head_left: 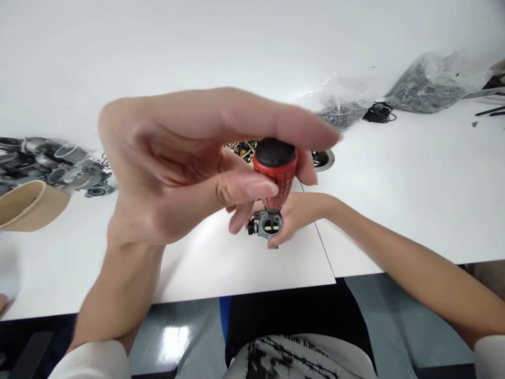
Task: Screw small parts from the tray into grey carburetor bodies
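My left hand [177,163] is raised close to the camera, thumb and fingers pinched round the red handle of a screwdriver [275,171] with a black cap. The screwdriver stands upright, its shaft going down into a small grey metal carburetor [268,225] on the white table [221,263]. My right hand [295,213] lies on the table, fingers wrapped round the carburetor from the right and behind. Part of the carburetor is hidden by these fingers.
At the left lie several grey metal carburetor parts [59,166] and a tan paper cup [29,205]. A metal dish of small parts [321,158] sits behind my hands. Clear plastic bags of dark small parts [426,87] lie at the far right. The table's front edge is near.
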{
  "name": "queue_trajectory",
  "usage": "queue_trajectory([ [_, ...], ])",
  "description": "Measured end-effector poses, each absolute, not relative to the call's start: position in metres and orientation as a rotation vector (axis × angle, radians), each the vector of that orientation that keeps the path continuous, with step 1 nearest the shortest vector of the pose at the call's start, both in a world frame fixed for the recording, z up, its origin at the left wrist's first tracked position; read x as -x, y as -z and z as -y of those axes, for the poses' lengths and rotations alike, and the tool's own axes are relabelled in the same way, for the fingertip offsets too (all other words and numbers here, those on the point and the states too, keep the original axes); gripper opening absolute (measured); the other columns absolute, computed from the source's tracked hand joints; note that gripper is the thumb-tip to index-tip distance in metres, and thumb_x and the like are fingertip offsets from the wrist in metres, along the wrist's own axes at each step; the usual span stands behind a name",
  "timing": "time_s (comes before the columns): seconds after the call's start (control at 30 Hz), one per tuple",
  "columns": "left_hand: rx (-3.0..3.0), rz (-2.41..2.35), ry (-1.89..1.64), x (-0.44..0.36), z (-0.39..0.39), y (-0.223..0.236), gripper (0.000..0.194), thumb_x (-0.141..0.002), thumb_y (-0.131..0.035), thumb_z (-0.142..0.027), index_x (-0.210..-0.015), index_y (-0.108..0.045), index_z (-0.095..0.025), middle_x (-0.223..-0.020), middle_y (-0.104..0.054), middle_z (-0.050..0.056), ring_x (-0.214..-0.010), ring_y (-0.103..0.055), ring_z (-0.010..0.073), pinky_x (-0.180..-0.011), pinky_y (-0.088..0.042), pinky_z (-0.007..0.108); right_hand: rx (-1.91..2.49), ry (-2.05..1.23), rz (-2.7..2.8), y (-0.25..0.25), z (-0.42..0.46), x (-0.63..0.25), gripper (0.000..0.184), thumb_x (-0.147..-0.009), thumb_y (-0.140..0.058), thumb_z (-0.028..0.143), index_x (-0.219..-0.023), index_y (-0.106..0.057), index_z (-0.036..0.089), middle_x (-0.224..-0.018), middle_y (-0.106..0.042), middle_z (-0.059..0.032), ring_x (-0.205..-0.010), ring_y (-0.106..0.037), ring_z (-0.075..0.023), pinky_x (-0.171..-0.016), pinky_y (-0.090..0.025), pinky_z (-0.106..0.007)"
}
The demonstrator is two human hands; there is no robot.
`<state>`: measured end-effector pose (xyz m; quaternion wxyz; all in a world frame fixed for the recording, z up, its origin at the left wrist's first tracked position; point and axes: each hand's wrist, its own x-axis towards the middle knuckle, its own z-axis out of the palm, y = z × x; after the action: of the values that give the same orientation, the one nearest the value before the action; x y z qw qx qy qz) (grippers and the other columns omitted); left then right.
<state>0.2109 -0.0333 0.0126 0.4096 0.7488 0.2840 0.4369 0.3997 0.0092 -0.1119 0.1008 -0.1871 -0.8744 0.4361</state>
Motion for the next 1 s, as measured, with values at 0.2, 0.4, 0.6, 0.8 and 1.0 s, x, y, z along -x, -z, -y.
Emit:
queue_trajectory([
  [0.2,-2.083,-0.289,-1.205,-0.216,0.023,-0.004,0.024,-0.069,-0.089,-0.031,-0.089,-0.078,-0.027,-0.087,-0.07,-0.005,-0.067,-0.07,0.0106,-0.052,-0.059,0.019,0.52,-1.356,2.554,0.115,-0.011,-0.4,0.05,-0.074,-0.082,0.032,-0.121,-0.067,0.025,-0.133,-0.057,-0.006,-0.122,-0.058,-0.0251,-0.106,-0.048,-0.036],
  [0.4,-2.045,-0.278,-1.168,-0.211,0.011,0.006,0.033,-0.076,-0.084,-0.02,-0.107,-0.077,-0.03,-0.111,-0.072,-0.009,-0.087,-0.073,0.0113,-0.059,-0.06,0.015,0.532,-1.354,2.564,0.114,-0.011,-0.399,0.049,-0.074,-0.082,0.03,-0.12,-0.065,0.026,-0.134,-0.053,-0.0051,-0.121,-0.056,-0.0225,-0.105,-0.047,-0.034],
  [0.6,-2.099,-0.293,-1.062,-0.205,0.015,-0.003,0.038,-0.091,-0.062,-0.003,-0.108,-0.077,-0.034,-0.097,-0.073,-0.008,-0.078,-0.072,0.0085,-0.045,-0.049,0.013,0.53,-1.291,2.595,0.115,-0.011,-0.399,0.049,-0.074,-0.082,0.035,-0.119,-0.065,0.028,-0.137,-0.046,-0.0046,-0.12,-0.055,-0.0221,-0.107,-0.045,-0.035],
  [0.8,-2.147,-0.728,-1.023,-0.195,0.021,0.004,0.027,-0.089,-0.067,-0.05,-0.112,-0.073,-0.037,-0.093,-0.073,-0.009,-0.095,-0.077,0.0209,-0.067,-0.066,0.028,0.501,-1.37,2.565,0.113,-0.011,-0.399,0.05,-0.075,-0.081,0.034,-0.121,-0.065,0.023,-0.134,-0.052,-0.0066,-0.122,-0.054,-0.0232,-0.105,-0.046,-0.034],
  [1.0,-2.067,-0.877,-1.04,-0.189,0.028,0.006,0.044,-0.088,-0.059,-0.062,-0.111,-0.074,-0.027,-0.098,-0.074,-0.003,-0.108,-0.073,0.029,-0.065,-0.066,0.029,0.505,-1.301,2.587,0.113,-0.011,-0.4,0.047,-0.075,-0.081,0.033,-0.119,-0.065,0.027,-0.135,-0.049,-0.005,-0.117,-0.057,-0.0213,-0.105,-0.047,-0.034],
])
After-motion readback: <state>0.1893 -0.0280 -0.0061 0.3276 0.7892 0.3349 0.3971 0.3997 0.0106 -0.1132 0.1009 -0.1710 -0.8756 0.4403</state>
